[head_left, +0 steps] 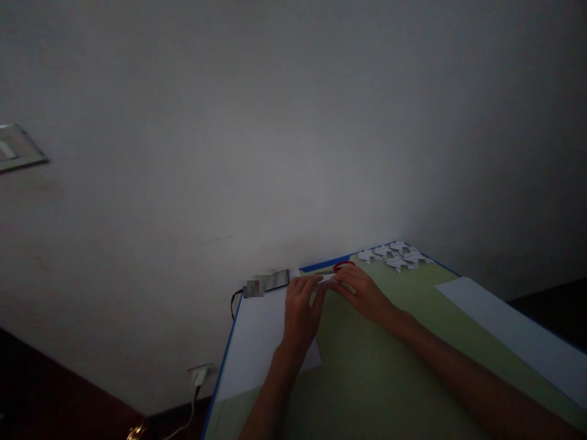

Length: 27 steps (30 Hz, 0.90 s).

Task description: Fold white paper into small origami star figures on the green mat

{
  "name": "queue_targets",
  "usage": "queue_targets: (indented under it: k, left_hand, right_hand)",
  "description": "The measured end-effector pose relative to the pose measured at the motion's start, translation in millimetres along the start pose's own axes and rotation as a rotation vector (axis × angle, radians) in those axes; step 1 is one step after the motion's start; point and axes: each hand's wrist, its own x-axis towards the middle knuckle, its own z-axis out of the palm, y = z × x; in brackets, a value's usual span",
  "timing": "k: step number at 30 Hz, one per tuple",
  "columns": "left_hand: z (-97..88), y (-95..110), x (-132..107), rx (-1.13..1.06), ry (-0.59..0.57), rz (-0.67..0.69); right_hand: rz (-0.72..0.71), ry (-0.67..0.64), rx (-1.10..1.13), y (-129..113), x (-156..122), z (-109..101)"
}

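Between my two hands is a small piece of white paper (327, 278), pinched at both ends above the green tabletop (367, 366). My left hand (302, 305) closes its fingers on the paper's left end, and my right hand (360, 290) grips the right end. Fingers hide most of the paper, so its shape is hard to make out. Just behind my right hand lie scissors (343, 266) with red handles. Several folded white paper shapes (397, 255) with pointed ends sit in a group at the far right corner.
A white sheet (257, 342) lies on the left, partly under my left arm. At its far end rests a phone (277, 280) with a black cable. Another long white sheet (509, 336) lies along the right edge. The wall (275, 153) stands behind the table.
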Motion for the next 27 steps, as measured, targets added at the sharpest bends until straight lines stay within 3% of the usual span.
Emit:
queue_targets:
  k: [3, 8, 16, 22, 27]
  left_hand:
    - [-0.4, 0.0, 0.3, -0.017, -0.010, 0.025]
    - [-0.7, -1.3, -0.5, -0.071, 0.038, -0.056]
    - [0.0, 1.2, -2.3, -0.123, 0.001, -0.057]
    - [-0.3, 3.7, -2.5, -0.211, -0.031, -0.094]
    - [-0.3, 6.3, -3.0, -0.248, -0.033, -0.112]
  right_hand:
    - [-0.062, -0.009, -0.034, -4.2, 1.4, -1.9]
    - [-0.061, 0.032, -0.045, -6.4, 3.3, -5.3]
    - [-0.150, -0.015, -0.102, -5.5, 4.1, -6.0]
    - [-0.114, 0.074, -0.065, -11.6, 5.1, -5.1]
    - [-0.138, 0.057, -0.062, -13.4, 5.0, -6.1]
